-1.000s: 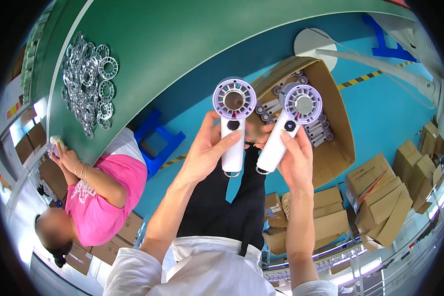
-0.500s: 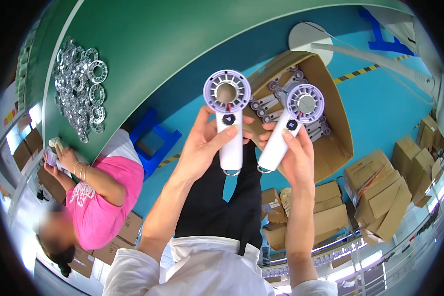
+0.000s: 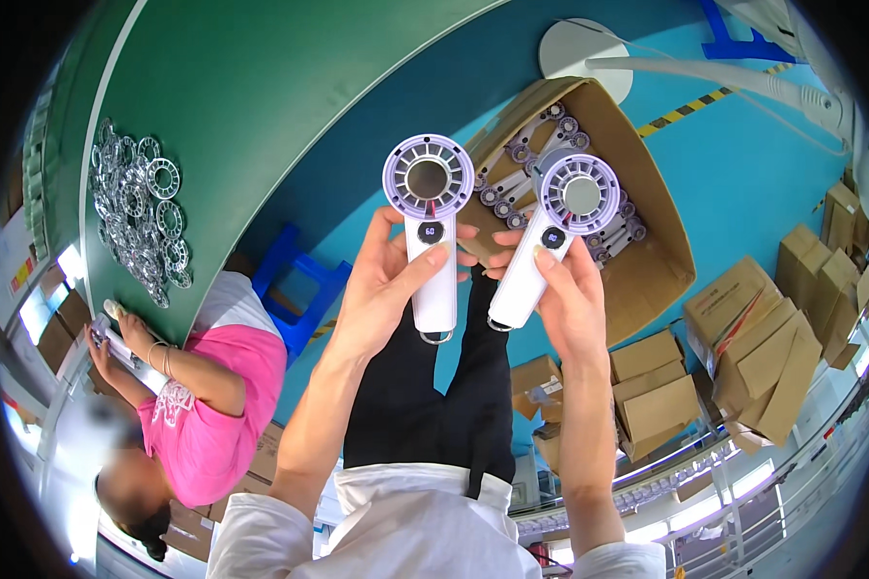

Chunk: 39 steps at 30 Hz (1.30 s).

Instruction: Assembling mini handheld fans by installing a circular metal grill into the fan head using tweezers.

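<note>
Two white handheld fans with round lilac heads are held up side by side in front of me. My left hand (image 3: 393, 275) is closed round the handle of the left fan (image 3: 432, 289), its thumb lying below a small dark display that is lit. The right fan (image 3: 518, 289) leans to the right, and my right hand (image 3: 570, 289) grips its handle, thumb near its own dark display. A metal loop hangs at the bottom of each handle. Behind the right fan, an open cardboard box (image 3: 661, 280) contains several similar fans.
On the green table (image 3: 261, 87) lies a pile of clear ring-shaped parts (image 3: 130, 207). A co-worker in a pink shirt (image 3: 217, 396) handles a white item at its edge. A blue stool (image 3: 299, 299), a white round stand base (image 3: 570, 48) and cardboard cartons (image 3: 743, 338) stand on the floor.
The left fan's display now looks more clearly lit with digits. Both hands with their fans have shifted slightly left, and the surroundings have moved a little in view.
</note>
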Each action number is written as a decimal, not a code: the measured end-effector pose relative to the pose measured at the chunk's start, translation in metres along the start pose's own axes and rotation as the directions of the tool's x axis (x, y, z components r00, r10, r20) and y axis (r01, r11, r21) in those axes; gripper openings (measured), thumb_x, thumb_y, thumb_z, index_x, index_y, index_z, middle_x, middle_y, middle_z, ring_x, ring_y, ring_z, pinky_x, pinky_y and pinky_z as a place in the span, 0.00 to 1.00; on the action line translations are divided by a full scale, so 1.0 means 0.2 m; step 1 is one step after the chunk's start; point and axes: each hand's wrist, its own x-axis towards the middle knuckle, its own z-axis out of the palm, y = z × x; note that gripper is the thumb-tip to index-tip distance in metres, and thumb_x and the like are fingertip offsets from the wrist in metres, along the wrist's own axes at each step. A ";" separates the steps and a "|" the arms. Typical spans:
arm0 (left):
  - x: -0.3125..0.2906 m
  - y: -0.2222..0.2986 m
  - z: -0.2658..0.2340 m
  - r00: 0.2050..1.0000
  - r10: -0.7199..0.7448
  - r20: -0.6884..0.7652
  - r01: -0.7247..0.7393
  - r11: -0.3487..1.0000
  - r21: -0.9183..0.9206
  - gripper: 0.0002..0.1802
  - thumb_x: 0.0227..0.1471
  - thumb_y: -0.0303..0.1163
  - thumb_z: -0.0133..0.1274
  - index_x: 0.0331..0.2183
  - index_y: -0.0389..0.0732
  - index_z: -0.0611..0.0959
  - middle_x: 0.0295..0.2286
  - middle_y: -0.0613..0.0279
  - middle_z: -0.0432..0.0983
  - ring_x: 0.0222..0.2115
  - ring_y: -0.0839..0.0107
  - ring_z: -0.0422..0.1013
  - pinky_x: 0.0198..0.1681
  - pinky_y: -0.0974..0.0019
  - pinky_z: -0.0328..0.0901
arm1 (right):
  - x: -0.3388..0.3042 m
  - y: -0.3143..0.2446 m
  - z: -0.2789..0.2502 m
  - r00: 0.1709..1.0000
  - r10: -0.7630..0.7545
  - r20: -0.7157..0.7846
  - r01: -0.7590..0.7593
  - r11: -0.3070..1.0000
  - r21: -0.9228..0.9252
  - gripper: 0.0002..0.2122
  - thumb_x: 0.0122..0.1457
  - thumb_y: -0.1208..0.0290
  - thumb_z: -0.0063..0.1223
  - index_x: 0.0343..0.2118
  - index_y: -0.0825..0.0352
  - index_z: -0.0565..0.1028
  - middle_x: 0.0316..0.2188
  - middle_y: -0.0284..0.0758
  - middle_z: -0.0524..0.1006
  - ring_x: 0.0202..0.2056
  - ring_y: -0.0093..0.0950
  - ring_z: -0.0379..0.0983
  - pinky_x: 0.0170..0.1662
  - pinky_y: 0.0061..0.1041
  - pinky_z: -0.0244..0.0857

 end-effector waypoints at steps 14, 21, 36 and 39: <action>0.01 -0.02 0.01 1.000 0.015 0.003 -0.015 0.999 -0.041 0.19 0.59 0.24 0.49 0.48 0.40 0.61 0.48 0.45 0.73 0.43 0.64 0.75 0.46 0.61 0.70 | 0.01 0.02 -0.03 1.000 0.027 -0.010 -0.027 0.999 0.044 0.18 0.62 0.75 0.47 0.54 0.73 0.62 0.46 0.50 0.75 0.43 0.41 0.76 0.46 0.41 0.73; 0.02 -0.01 0.00 1.000 0.009 0.014 -0.008 0.998 -0.065 0.17 0.60 0.25 0.48 0.48 0.39 0.61 0.48 0.45 0.72 0.43 0.63 0.75 0.46 0.60 0.71 | 0.00 0.02 -0.06 1.000 0.009 -0.024 -0.009 1.000 0.014 0.17 0.63 0.76 0.46 0.53 0.74 0.63 0.45 0.51 0.75 0.42 0.40 0.77 0.45 0.40 0.74; -0.01 0.07 -0.04 0.999 0.035 -0.011 -0.035 0.997 -0.075 0.16 0.60 0.24 0.48 0.46 0.39 0.61 0.47 0.45 0.73 0.43 0.62 0.75 0.46 0.60 0.71 | 0.07 0.00 0.03 0.996 0.070 0.058 -0.071 0.997 0.017 0.15 0.63 0.76 0.45 0.52 0.74 0.64 0.45 0.50 0.75 0.41 0.41 0.78 0.45 0.39 0.74; 0.01 0.10 -0.10 0.995 0.097 -0.013 -0.098 0.987 -0.127 0.16 0.59 0.25 0.49 0.46 0.40 0.62 0.48 0.44 0.73 0.44 0.61 0.75 0.46 0.59 0.72 | 0.10 -0.04 0.11 0.993 0.099 0.070 -0.097 0.995 -0.032 0.17 0.62 0.75 0.46 0.53 0.73 0.64 0.47 0.50 0.75 0.42 0.41 0.78 0.45 0.40 0.74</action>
